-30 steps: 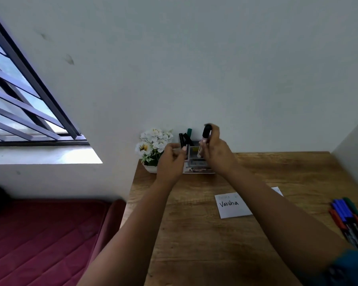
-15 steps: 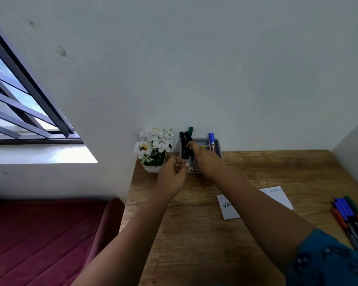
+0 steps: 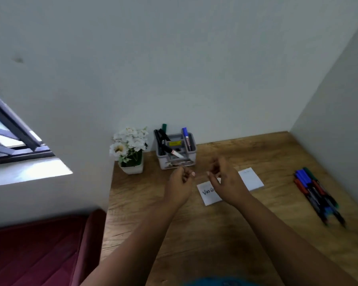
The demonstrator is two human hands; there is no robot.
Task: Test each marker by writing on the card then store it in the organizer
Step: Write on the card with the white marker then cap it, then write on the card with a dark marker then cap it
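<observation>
A grey organizer (image 3: 175, 162) stands at the back of the wooden desk (image 3: 205, 234). It holds several markers: black ones and a green-capped one at its left, a blue one (image 3: 186, 137) at its right, and a black marker (image 3: 172, 151) lying tilted across the middle. My left hand (image 3: 179, 187) and my right hand (image 3: 225, 180) hover in front of it with loosely curled fingers and hold nothing. A white card (image 3: 250, 178) with black writing lies under my right hand, partly hidden. A bundle of loose markers (image 3: 316, 193) lies at the desk's right.
A white pot of white flowers (image 3: 130, 149) stands left of the organizer. Walls close the desk at the back and right. A dark red mattress (image 3: 39, 250) lies below the desk's left edge, under a barred window (image 3: 8, 137).
My right hand put the black marker into the organizer and let go. Both hands have drawn back toward me from the organizer. The camera has tilted down.
</observation>
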